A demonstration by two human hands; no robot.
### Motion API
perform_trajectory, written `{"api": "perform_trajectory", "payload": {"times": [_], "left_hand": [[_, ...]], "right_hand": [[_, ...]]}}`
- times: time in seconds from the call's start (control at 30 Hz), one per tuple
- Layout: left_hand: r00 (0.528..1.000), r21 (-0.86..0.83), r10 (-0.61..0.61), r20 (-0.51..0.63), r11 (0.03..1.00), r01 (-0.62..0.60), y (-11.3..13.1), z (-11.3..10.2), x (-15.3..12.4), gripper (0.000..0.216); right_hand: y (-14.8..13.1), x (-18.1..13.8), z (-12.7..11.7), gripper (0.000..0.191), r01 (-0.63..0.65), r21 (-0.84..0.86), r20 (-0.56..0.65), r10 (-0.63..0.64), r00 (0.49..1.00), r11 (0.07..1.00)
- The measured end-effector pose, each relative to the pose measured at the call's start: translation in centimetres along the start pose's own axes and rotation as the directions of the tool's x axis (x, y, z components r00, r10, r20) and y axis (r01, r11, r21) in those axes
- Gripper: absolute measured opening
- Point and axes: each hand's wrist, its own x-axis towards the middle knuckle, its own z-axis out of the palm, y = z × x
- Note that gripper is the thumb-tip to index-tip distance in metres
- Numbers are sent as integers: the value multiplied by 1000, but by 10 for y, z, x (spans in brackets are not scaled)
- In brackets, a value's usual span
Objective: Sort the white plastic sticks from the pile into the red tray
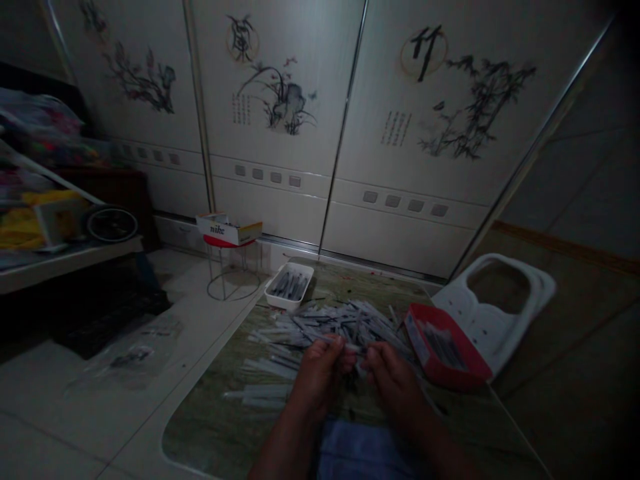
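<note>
Both hands come together over a low table, holding a slim, pale, pen-like stick (354, 348) between them. My left hand (323, 367) is closed with thumb and fingers pinched on its left part. My right hand (393, 377) pinches the other end, its fingertips partly hidden. Just beyond the hands spreads a loose pile of similar whitish and dark thin sticks (360, 317); the dim light hides their exact kind. More pale strips (265, 393) lie side by side left of my left hand.
A white tray (280, 301) with dark slim sticks stands at the table's far left. To the right, a red box (470, 375) holds more sticks, near a white folding chair (510, 353). A stool (225, 243) carries an open carton (225, 232). Sliding doors (280, 213) stand behind.
</note>
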Motion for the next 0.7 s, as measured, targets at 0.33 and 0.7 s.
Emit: {"api": "perform_trajectory", "payload": {"times": [0.33, 0.7], "left_hand": [[1000, -81, -20, -2, 997, 19, 0, 2, -2, 29], [999, -157, -44, -6, 987, 42, -2, 2, -4, 24]], "right_hand": [[12, -2, 18, 31, 180, -367, -126, -241, 962, 913], [9, 0, 23, 27, 131, -337, -159, -194, 968, 932]]}}
